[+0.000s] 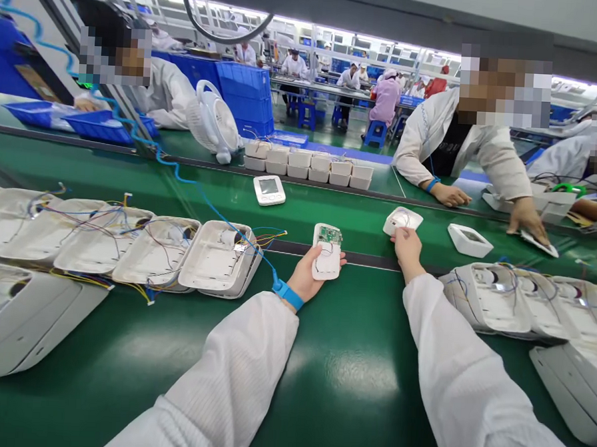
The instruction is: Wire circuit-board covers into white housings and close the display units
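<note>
My left hand [308,276], with a blue wrist strap, holds a white plastic panel [328,260] whose upper part carries a green circuit board. To the right, my right hand [407,248] pinches the lower edge of a white housing [401,220] with thin wires in it, over the green belt. A white device with a grey screen [269,190] lies on the belt beyond my left hand. Another white device [470,240] lies right of my right hand.
Open white housings with wires [221,258] line the left side; more housings [499,297] stand at the right. Small white boxes [309,165] and a fan [216,120] are across the belt. One person's hand [529,222] touches a white part at the right.
</note>
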Demonstrator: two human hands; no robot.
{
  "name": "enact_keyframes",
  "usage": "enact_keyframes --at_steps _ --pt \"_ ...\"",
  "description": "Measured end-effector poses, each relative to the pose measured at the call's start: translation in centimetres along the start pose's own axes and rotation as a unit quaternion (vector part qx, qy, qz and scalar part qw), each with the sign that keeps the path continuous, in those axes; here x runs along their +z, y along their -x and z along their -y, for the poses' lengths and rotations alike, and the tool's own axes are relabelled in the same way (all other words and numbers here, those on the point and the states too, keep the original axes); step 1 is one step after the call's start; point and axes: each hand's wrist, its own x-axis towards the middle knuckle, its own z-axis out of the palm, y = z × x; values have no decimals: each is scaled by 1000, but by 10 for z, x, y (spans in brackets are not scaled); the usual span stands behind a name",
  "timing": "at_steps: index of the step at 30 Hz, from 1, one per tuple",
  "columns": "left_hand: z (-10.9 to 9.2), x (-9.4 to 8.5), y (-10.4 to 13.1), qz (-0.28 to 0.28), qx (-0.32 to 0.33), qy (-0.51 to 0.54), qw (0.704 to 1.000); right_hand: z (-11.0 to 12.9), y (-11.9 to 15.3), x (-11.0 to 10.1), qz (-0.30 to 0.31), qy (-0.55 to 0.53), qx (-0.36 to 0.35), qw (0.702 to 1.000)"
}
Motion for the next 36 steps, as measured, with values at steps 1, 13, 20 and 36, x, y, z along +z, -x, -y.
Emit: enact_keyframes --at_steps 1,13,20,36 --pt "0 -1 0 -4 13 -5 1000 3 10 -3 5 -12 -20 1000" --pt "-12 -19 -7 -70 187 -65 978 3 151 -87 219 -31 -207 953" --pt "24 11 50 66 115 -108 985 11 171 -106 355 -25 -257 899" --pt "46 16 102 106 67 -90 988 103 202 -128 499 -14 -180 848"
